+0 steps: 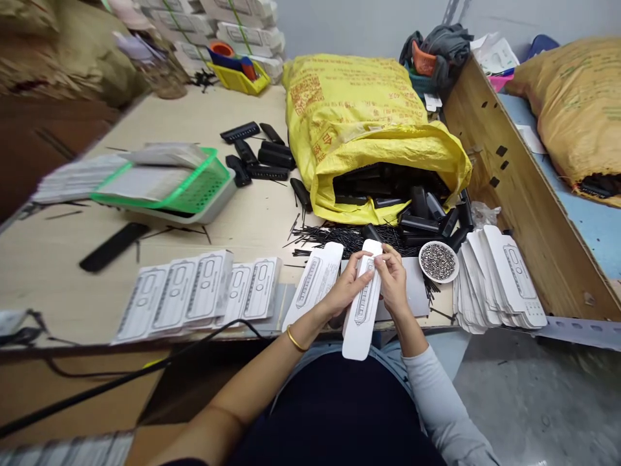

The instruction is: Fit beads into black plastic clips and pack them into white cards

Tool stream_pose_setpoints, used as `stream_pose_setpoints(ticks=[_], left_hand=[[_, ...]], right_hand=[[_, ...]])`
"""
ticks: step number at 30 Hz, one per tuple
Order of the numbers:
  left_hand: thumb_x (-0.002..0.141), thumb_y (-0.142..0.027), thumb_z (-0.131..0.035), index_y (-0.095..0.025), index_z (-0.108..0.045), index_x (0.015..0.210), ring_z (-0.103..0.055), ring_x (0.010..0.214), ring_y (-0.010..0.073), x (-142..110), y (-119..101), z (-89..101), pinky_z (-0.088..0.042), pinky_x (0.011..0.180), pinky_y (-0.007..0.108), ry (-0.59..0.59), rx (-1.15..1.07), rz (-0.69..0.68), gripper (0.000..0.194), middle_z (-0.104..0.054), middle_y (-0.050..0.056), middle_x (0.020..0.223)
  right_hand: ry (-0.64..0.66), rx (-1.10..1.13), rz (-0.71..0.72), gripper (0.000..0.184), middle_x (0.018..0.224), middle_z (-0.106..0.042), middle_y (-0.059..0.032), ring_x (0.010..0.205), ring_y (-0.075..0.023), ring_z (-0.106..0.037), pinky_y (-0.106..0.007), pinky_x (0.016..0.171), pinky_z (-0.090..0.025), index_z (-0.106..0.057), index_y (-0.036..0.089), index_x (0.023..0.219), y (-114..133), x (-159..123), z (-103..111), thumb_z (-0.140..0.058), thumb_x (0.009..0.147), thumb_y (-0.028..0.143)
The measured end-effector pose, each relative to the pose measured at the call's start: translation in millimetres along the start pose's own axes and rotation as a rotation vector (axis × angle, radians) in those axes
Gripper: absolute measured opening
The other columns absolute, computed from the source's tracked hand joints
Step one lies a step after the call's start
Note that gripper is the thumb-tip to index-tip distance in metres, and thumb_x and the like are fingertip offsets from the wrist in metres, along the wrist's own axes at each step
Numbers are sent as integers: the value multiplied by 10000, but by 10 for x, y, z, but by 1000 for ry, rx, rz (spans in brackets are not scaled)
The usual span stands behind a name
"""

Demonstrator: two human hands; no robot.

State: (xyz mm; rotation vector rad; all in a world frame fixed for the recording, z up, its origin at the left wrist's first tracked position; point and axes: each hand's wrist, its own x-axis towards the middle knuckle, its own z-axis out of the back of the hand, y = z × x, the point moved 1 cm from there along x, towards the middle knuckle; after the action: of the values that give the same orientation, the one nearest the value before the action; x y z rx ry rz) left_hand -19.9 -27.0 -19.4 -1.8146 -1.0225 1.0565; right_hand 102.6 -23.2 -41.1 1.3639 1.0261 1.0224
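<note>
Between my hands, close to the table's front edge, is a long white printed carton [361,310], its shape flattened or slim. My left hand [350,285] grips it from the left side, thumb across the printed face. On its right upper edge, the fingers of my right hand [391,275] are pinched. Just left lies another white printed carton [313,278] on the table. Behind my hands spreads a pile of thin black sticks [334,236]. A white bowl of small metal pieces [438,261] stands to the right, beside a stack of flat cartons [499,278].
A yellow woven sack [356,90] spills black plastic parts at the back. More black parts [276,155] lie left of it. Filled-looking boxes [208,285] line the front left, before a green basket [208,188]. A wooden board [514,168] walls the right side; a black cable [121,385] crosses the front.
</note>
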Motion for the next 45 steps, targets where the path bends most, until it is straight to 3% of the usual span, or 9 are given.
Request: stream_pose_setpoints(ticks=[4, 7, 13, 20, 27, 31, 36, 41, 45], left_hand=[[801, -355, -669, -289, -101, 1466, -659, 810, 180, 10, 20, -40, -535, 752, 324, 14, -83, 44, 878, -648, 84, 1058], [836, -397, -620, -309, 98, 1478, -641, 625, 159, -9, 2, -71, -530, 664, 341, 29, -87, 153, 967, -668, 38, 897], [817, -382, -644, -198, 8, 1507, -619, 800, 164, -40, -17, -11, -479, 769, 292, 7, 251, -14, 967, -660, 48, 906], [850, -445, -571, -169, -19, 1508, -593, 686, 154, 12, 55, 32, -470, 665, 265, 6, 288, 75, 903, -647, 20, 788], [755, -345, -687, -239, -440, 1365, -434, 1293, 274, -130, 206, -1, -313, 1087, 470, 235, 418, -340, 667, -449, 153, 1394], [675, -293, -749, -200, -577, 1063, -470, 1243, 301, -203, 207, 47, -291, 1098, 496, 95, 597, -583, 434, -565, 151, 1226], [664, -331, -732, -202, -364, 1278, -601, 1004, 245, -195, 22, 190, -471, 880, 362, -293, 629, -246, 727, -577, 101, 1151], [712, -340, -655, -185, -399, 1320, -515, 1150, 317, -209, -63, 241, -430, 946, 445, -157, 943, -112, 678, -510, 144, 1276], [694, -277, -636, -202, -407, 1364, -574, 1010, 300, -232, -26, 51, -488, 825, 411, 25, 1051, -149, 712, -555, 119, 1185]], right_hand=[[-2, 140, 15, 536, 1244, -534, -78, 965, -152, -603, -324, 858, -509, -441, 266, 1269, 41, 20, 14, -649, 778, 323], [72, 177, -31, 244, 986, -641, -51, 864, -159, -621, -310, 795, -518, -592, 201, 987, 49, 50, 35, -620, 806, 363], [82, 230, -196, 253, 899, -654, -25, 754, -132, -608, -270, 711, -520, -578, 190, 874, -10, 148, 49, -659, 769, 406], [80, 156, -135, 267, 1054, -653, -77, 970, -177, -610, -338, 880, -487, -608, 177, 934, -81, -169, 132, -582, 838, 425], [-251, 111, -282, 295, 779, -586, 14, 650, -129, -559, -282, 643, -489, -492, 210, 941, -137, -168, 351, -555, 818, 472], [-35, -217, -8, 220, 988, -607, -72, 943, -198, -568, -373, 853, -471, -577, 202, 928, -115, 65, 125, -520, 845, 397], [147, -599, 209, 287, 1197, -568, -141, 1144, -254, -494, -465, 1016, -362, -625, 180, 1046, -251, 468, 35, -599, 769, 249], [-3, -254, -36, 361, 873, -667, -51, 664, -174, -611, -311, 587, -486, -599, 187, 1044, 48, 588, 660, -453, 875, 470], [398, -423, -249, 339, 535, -576, 24, 413, -133, -508, -248, 428, -354, -623, 186, 818, 481, 343, 868, -590, 798, 523]])
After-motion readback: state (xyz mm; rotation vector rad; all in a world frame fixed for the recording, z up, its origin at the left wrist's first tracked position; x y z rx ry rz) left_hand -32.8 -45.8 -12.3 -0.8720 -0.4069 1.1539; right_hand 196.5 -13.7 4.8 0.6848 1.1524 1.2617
